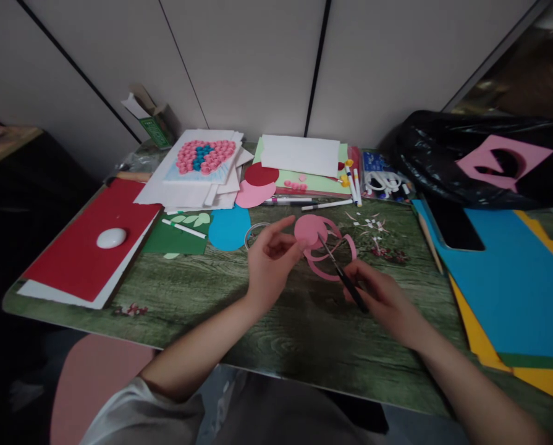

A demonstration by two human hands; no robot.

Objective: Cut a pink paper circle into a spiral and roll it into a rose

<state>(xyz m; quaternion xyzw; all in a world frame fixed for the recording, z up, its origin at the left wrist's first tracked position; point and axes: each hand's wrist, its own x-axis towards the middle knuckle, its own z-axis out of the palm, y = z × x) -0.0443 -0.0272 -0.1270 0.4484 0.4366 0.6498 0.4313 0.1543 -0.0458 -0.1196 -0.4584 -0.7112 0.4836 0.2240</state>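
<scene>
Nearest, the right hand's grip wraps the black-handled scissors, their blades against the right side of a pink paper disc; the left hand's grip pinches that disc over pink offcuts on the surface. Cutting into the disc seems in hand, calling for a steady pinch and short snips. Farther back, print on the green box and blue packet is illegible.

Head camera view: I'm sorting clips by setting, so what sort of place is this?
Likely a craft workspace, though home or classroom I can't tell: a round pink paper piece, clustered pink and blue curled-paper pieces and a slim white marker pen suggest it.
</scene>
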